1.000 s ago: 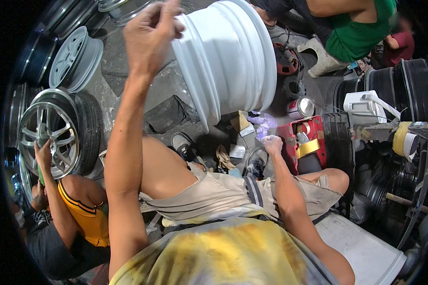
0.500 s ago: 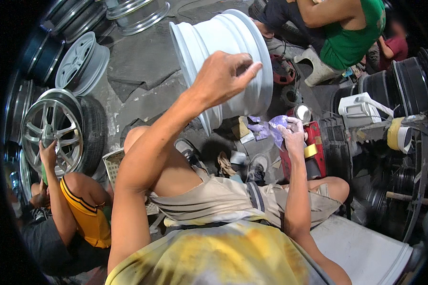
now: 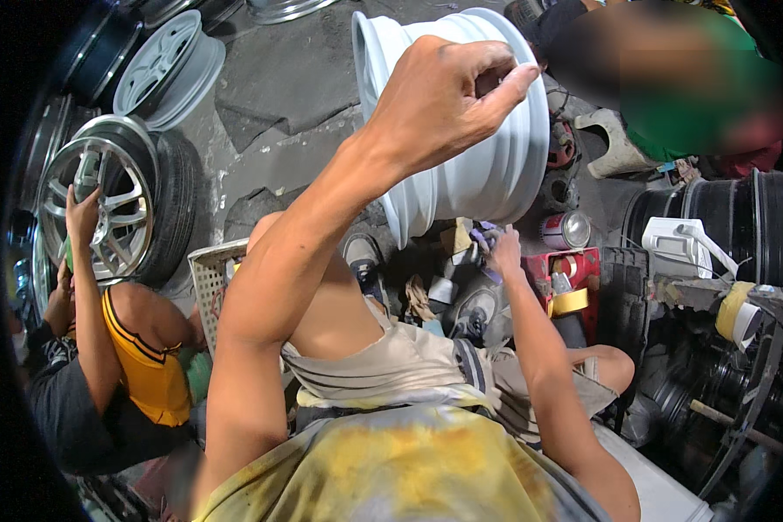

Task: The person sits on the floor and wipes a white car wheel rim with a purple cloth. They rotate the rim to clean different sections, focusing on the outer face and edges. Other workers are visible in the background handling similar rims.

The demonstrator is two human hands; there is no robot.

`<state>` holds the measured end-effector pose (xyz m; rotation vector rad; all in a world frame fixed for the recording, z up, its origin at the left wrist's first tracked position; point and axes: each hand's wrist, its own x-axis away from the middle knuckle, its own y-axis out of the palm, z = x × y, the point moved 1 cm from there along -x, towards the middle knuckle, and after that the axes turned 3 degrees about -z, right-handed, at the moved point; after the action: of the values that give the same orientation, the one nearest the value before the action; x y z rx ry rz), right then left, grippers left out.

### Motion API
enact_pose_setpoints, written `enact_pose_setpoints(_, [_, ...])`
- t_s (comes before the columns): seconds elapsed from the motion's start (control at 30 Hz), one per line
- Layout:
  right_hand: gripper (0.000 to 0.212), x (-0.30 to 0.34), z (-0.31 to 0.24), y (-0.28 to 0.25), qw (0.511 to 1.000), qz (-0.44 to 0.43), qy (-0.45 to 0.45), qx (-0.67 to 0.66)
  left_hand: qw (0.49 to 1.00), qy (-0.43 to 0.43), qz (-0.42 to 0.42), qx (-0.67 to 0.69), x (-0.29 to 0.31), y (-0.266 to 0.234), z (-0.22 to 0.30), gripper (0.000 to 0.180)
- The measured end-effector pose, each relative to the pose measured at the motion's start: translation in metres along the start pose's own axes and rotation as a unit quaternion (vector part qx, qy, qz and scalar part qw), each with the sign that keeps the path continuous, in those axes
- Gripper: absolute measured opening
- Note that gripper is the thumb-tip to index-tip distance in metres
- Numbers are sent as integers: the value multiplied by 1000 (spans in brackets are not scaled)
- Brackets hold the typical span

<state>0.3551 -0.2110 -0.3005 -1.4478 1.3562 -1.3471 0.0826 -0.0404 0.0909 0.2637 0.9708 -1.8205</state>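
A white-coated wheel rim [image 3: 496, 187] stands in front of me, its side toward me. My left hand [image 3: 448, 104] is in front of the rim's upper part, fingers curled and thumb bent toward the index finger; whether it pinches anything is hidden. Low beside the rim's near right edge, my right hand [image 3: 505, 252] has its fingers closed on a crumpled purple sheet [image 3: 485, 237], largely covered by the hand. A tan piece of sandpaper or card [image 3: 458, 237] lies next to it. My shoes [image 3: 474, 315] are just below.
A red tray [image 3: 574, 270] with a yellow tape roll [image 3: 570, 302] and a tin can [image 3: 565, 230] sit right. At left a co-worker's hand [image 3: 83, 213] holds a tool against a silver alloy wheel [image 3: 117, 217]. A perforated basket [image 3: 209, 283] stands between us. Dark rims [image 3: 726, 222] lie right.
My right hand has moved down toward the floor by the rim, and less of the purple sheet shows. My left hand stays curled in front of the rim. The whole view has shifted.
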Motion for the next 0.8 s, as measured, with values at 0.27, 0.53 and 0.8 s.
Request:
enact_pose_setpoints(0.27, [17, -26, 5, -7, 999, -6, 4, -35, 1000, 7, 4, -20, 2, -3, -10, 35])
enact_pose_setpoints(0.53, [30, 40, 23, -158, 941, 166, 124, -266, 997, 64, -22, 22, -6, 32, 19, 32])
enact_pose_setpoints(0.8, [22, 100, -13, -306, 848, 146, 6, -509, 958, 93, -268, -33, 4, 89, 41, 35])
